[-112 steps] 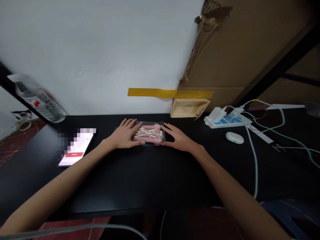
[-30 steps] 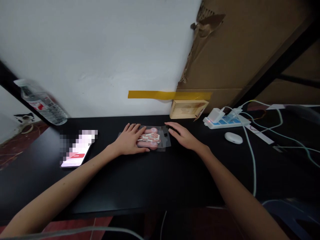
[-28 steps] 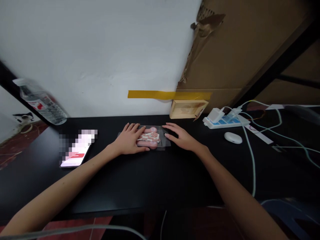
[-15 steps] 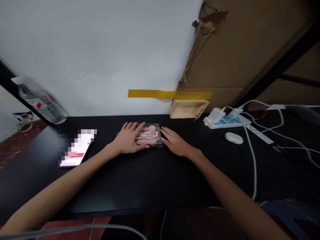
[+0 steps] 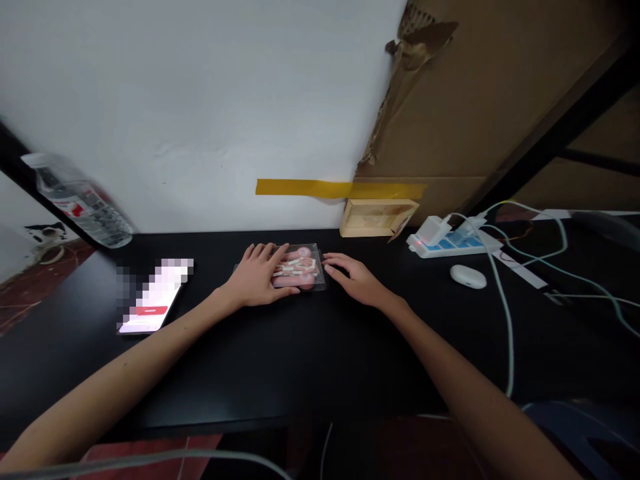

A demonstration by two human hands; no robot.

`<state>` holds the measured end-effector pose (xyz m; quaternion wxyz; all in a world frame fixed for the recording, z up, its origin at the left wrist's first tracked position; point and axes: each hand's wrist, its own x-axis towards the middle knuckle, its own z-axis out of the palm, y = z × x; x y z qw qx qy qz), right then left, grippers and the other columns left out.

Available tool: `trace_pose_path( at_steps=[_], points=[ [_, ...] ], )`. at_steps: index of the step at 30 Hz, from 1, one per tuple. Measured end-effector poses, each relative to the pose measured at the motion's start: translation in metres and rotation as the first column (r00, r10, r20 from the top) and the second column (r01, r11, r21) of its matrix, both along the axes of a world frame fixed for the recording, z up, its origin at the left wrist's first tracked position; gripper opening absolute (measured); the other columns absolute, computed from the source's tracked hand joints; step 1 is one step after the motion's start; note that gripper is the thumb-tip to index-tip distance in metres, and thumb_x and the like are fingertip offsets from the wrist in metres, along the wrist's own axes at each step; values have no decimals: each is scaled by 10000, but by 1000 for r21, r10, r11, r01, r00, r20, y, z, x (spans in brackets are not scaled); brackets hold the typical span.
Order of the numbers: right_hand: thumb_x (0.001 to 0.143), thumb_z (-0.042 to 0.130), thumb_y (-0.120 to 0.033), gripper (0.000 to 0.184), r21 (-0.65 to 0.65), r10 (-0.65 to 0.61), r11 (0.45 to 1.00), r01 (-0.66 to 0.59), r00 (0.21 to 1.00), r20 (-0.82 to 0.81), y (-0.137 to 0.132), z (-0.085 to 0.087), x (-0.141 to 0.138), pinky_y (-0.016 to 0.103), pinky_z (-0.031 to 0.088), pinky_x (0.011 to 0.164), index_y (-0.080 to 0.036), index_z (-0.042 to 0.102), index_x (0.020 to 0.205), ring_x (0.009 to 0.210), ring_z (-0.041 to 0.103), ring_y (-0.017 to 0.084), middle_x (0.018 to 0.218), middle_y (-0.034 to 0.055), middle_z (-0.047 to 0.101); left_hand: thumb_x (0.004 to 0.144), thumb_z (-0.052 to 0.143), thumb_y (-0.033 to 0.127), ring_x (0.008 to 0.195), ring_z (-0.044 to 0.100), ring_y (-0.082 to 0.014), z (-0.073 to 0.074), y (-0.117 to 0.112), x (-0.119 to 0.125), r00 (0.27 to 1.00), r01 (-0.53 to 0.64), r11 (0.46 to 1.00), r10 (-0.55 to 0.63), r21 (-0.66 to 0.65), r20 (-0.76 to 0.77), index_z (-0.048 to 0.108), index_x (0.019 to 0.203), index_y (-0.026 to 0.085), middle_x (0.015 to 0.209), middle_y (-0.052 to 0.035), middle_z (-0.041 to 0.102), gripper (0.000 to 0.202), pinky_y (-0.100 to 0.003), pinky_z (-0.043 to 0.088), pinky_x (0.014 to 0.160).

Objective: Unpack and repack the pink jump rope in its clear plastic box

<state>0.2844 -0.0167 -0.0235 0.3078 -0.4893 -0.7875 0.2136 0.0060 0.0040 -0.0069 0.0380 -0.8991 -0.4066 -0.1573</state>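
A clear plastic packet [image 5: 300,271] with pink and white pieces inside lies flat on the black table [image 5: 310,353], near the wall. My left hand [image 5: 256,281] rests flat on the packet's left part, fingers stretched out over it. My right hand [image 5: 353,279] lies on the table at the packet's right edge, fingers slightly curled and touching its side.
A lit phone [image 5: 153,298] lies to the left, with a water bottle [image 5: 75,200] behind it. To the right are a small wooden box [image 5: 377,218], a power strip [image 5: 450,241] with white cables, and a white earbud case [image 5: 467,276]. Cardboard [image 5: 490,100] leans on the wall.
The packet's clear flap that stuck out to the right is now folded in. My right hand has drawn in against the packet's right edge. My left hand has stayed on it.
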Motion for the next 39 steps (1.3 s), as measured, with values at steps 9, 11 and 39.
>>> trace_pose_path(
  at_steps=[9,11,39],
  points=[
    [990,355,-641,737,13,142,989,-148,966,215,-16,-3,-9,564,244,1226,-192,313,1574,1519,234,308,1633,127,296,806,393,889,1422,327,-436,-8,-2,1,996,-38,999,35,-37,-79,356,1521,163,1533,-212,400,1020,-610,193,1163],
    [996,343,-636,757,14,147,988,-155,961,233,-17,-5,-11,560,240,1229,-195,227,1600,1524,212,310,1653,121,237,803,405,887,1439,305,-438,-8,-2,1,997,-41,998,37,-50,-64,347,1527,187,1554,-194,386,1009,-619,185,1164],
    [1007,243,-627,686,99,-210,977,190,938,274,9,-26,1,643,284,1167,-218,392,1537,1454,367,383,1539,122,476,995,281,614,1324,493,-414,11,-7,-5,989,53,983,-76,-173,-125,201,1601,258,1581,-173,355,708,-554,415,1019]
  ],
)
